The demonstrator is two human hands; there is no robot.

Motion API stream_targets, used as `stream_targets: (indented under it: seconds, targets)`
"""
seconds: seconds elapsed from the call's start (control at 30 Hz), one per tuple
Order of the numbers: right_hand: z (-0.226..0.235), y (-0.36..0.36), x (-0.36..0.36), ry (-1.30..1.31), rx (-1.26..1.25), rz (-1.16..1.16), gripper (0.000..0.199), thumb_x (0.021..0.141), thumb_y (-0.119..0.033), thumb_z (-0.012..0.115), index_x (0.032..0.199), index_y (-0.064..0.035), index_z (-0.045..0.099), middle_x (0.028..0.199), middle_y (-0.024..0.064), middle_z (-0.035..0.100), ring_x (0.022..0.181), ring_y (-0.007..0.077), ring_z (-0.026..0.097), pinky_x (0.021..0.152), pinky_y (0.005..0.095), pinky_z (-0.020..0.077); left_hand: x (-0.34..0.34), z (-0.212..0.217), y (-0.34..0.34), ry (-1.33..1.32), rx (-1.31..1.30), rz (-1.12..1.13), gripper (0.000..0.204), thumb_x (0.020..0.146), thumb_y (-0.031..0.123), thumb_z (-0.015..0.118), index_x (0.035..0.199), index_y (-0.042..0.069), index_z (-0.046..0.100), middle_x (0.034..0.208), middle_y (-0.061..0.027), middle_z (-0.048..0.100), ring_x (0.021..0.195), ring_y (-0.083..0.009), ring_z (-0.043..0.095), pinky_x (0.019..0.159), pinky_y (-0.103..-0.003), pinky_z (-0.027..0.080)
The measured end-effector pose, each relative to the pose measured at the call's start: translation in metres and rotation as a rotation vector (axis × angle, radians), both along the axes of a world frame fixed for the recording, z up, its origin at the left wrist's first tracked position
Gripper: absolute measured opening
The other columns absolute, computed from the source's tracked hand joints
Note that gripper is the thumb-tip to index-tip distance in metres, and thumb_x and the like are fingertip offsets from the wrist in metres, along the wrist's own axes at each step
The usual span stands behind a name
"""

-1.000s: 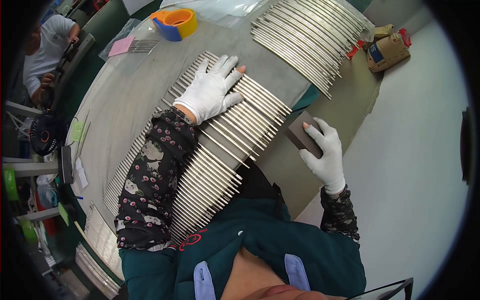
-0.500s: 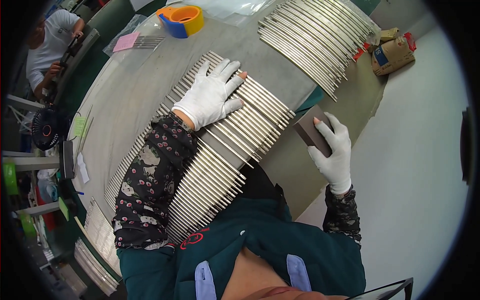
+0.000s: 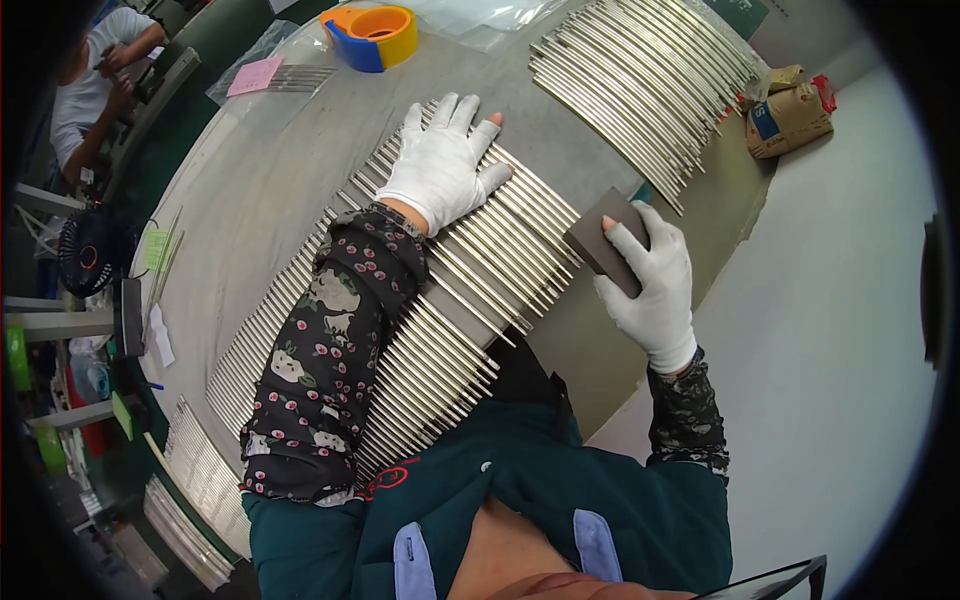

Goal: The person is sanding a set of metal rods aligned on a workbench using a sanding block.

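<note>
My left hand (image 3: 440, 170), in a white glove with some bare fingertips, lies flat with spread fingers on a row of silvery metal rods (image 3: 535, 215). My right hand (image 3: 655, 285), gloved the same way, grips a brown-grey sanding block (image 3: 592, 243). The block's near edge is at the right-hand ends of the rods; whether it touches them is hard to tell. A second group of rods (image 3: 425, 375) lies closer to my body, partly under my left forearm, with ends jutting past the table edge.
Another batch of rods (image 3: 640, 85) lies at the far right of the grey table (image 3: 270, 170). An orange, blue and yellow tape dispenser (image 3: 372, 40) stands at the back. A paper sack (image 3: 790, 120) sits by the wall. Beyond the table on the left are a person (image 3: 95, 95) and a black fan (image 3: 90, 255).
My right hand has brought the block left and up toward the rod ends. The left hand has shifted slightly right and farther away over the rods.
</note>
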State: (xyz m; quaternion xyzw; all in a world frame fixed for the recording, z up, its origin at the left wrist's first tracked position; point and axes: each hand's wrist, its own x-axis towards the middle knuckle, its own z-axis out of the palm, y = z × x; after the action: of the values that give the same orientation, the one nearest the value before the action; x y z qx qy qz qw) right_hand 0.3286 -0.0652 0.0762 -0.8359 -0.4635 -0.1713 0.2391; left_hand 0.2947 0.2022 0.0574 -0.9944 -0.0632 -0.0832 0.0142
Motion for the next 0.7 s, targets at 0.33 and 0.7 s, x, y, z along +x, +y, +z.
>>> stream_targets:
  seconds: [0.33, 0.7]
  targets:
    - [0.006, 0.049, 0.010, -0.100, -0.146, 0.044, 0.051, 0.064, -0.018, 0.073, 0.114, -0.0150, 0.061, 0.123, 0.0199, 0.050, 0.100, 0.0335, 0.053, 0.078, 0.0405, 0.0458, 0.001, 0.003, 0.000, -0.023, 0.001, -0.011, 0.062, 0.090, 0.052, 0.046, 0.139, 0.014, 0.042, 0.146, -0.0166, 0.034, 0.138, -0.0332, 0.027, 0.111, -0.054, 0.019]
    - [0.003, 0.042, 0.009, -0.135, -0.153, 0.051, 0.048, 0.066, -0.017, 0.071, 0.113, -0.0149, 0.062, 0.120, 0.0203, 0.051, 0.098, 0.0345, 0.054, 0.077, 0.0404, 0.0462, 0.001, 0.002, -0.001, 0.015, -0.010, -0.007, 0.062, 0.091, 0.052, 0.046, 0.139, 0.014, 0.042, 0.146, -0.0165, 0.035, 0.138, -0.0335, 0.027, 0.111, -0.054, 0.019]
